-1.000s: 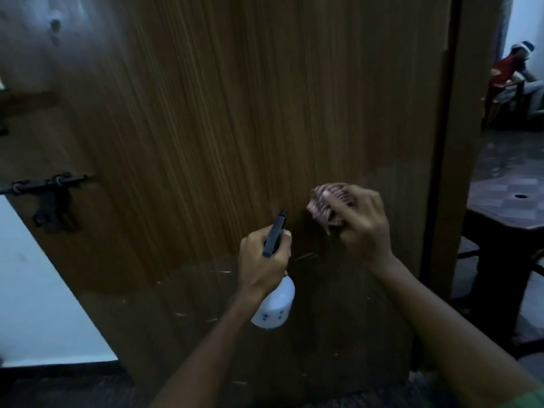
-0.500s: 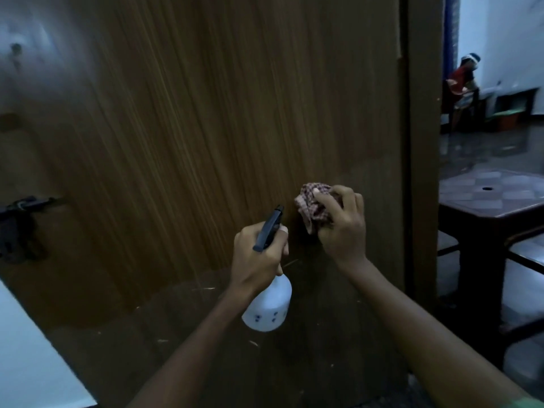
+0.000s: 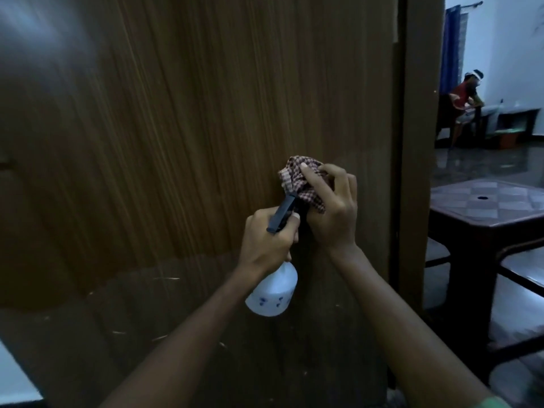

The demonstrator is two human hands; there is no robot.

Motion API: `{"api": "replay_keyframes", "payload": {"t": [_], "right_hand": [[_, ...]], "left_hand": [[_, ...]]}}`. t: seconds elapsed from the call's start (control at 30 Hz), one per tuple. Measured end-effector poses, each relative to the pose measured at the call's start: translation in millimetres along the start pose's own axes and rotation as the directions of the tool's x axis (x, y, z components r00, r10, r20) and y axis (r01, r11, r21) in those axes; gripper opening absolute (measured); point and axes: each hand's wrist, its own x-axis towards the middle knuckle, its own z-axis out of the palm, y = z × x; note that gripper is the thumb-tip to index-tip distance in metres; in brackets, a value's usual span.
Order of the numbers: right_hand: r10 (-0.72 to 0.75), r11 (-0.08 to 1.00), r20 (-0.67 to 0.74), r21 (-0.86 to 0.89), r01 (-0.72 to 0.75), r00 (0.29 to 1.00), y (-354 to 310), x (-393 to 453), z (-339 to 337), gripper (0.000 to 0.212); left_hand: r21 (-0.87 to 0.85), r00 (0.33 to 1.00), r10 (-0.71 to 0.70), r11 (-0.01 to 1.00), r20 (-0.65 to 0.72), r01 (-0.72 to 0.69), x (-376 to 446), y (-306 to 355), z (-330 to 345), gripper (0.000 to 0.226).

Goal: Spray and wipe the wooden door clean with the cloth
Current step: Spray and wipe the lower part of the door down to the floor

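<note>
The wooden door (image 3: 191, 128) fills most of the view, its lower part darker than the streaked upper part. My right hand (image 3: 332, 213) grips a bunched checked cloth (image 3: 297, 184) and holds it against the door near its right edge. Just below and to the left, my left hand (image 3: 266, 244) grips a white spray bottle (image 3: 272, 293) by the neck. Its dark nozzle (image 3: 282, 213) points up toward the cloth and nearly touches it.
The door frame (image 3: 418, 142) stands right of the door. Through the opening a dark table (image 3: 488, 213) stands close by, with a chair frame beneath it. A person (image 3: 465, 104) sits far back in the room. A white wall (image 3: 11, 375) shows at the lower left.
The view has swung right, so the latch at the left has left the frame. My hands have drawn together, with the nozzle now right under the cloth.
</note>
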Motion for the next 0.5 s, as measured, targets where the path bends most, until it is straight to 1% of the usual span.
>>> {"api": "replay_keyframes", "payload": {"t": [0.03,0.07,0.1,0.13,0.2,0.27,0.3,0.33,0.37,0.43,0.47,0.5], "right_hand": [[-0.04,0.999,0.005,0.006,0.04,0.999,3.4,-10.9,-1.5,0.038],[-0.141,0.987,-0.011,0.081,0.141,0.99,26.4,-13.0,-2.3,0.04],[-0.196,0.979,0.029,0.07,0.193,0.98,36.3,-23.7,-7.9,0.042],[-0.218,0.975,0.049,0.041,0.216,0.975,45.4,-28.5,-4.7,0.043],[-0.152,0.988,-0.019,0.029,0.152,0.988,51.5,-27.9,-12.2,0.041],[0.078,0.995,-0.08,0.068,-0.073,0.994,51.0,-13.4,-17.9,0.041],[0.155,0.985,-0.102,0.085,-0.147,0.983,45.6,-3.1,-16.2,0.042],[0.175,0.982,-0.098,0.089,-0.166,0.98,37.9,4.9,-14.2,0.043],[0.139,0.988,-0.071,0.071,-0.134,0.988,34.8,7.4,-13.1,0.044],[-0.068,0.996,0.008,0.06,0.067,0.998,47.3,1.2,-15.0,0.047],[-0.167,0.985,0.047,0.051,0.165,0.985,60.5,-0.9,-18.0,0.048],[-0.23,0.973,0.079,0.026,0.229,0.97,75.7,1.6,-24.3,0.049]], "left_hand": [[0.003,1.0,-0.014,1.0,0.007,0.014,-0.2,-0.7,2.5,0.03],[0.06,0.997,0.019,0.998,-0.075,-0.014,2.4,9.0,22.0,0.031],[0.073,0.996,0.004,0.997,-0.084,0.002,1.2,10.2,25.5,0.031],[0.063,0.997,-0.005,0.998,-0.077,0.009,4.0,8.4,21.8,0.031],[0.072,0.999,-0.001,0.997,-0.052,0.004,-0.8,2.6,20.3,0.031],[0.087,0.999,0.012,0.996,-0.039,-0.008,-4.7,6.9,26.6,0.03],[0.097,0.999,0.018,0.995,-0.039,-0.014,-3.1,11.0,28.1,0.03],[0.083,0.999,0.022,0.996,-0.05,-0.018,0.4,13.1,27.9,0.03],[0.066,0.998,0.027,0.998,-0.052,-0.024,5.1,17.3,28.1,0.029],[0.046,0.997,0.039,0.998,-0.061,-0.036,13.2,28.0,29.2,0.028],[0.032,0.996,0.046,0.999,-0.071,-0.044,15.9,33.6,30.7,0.029],[0.016,0.996,0.047,0.999,-0.074,-0.046,18.5,40.3,34.7,0.029]]}}
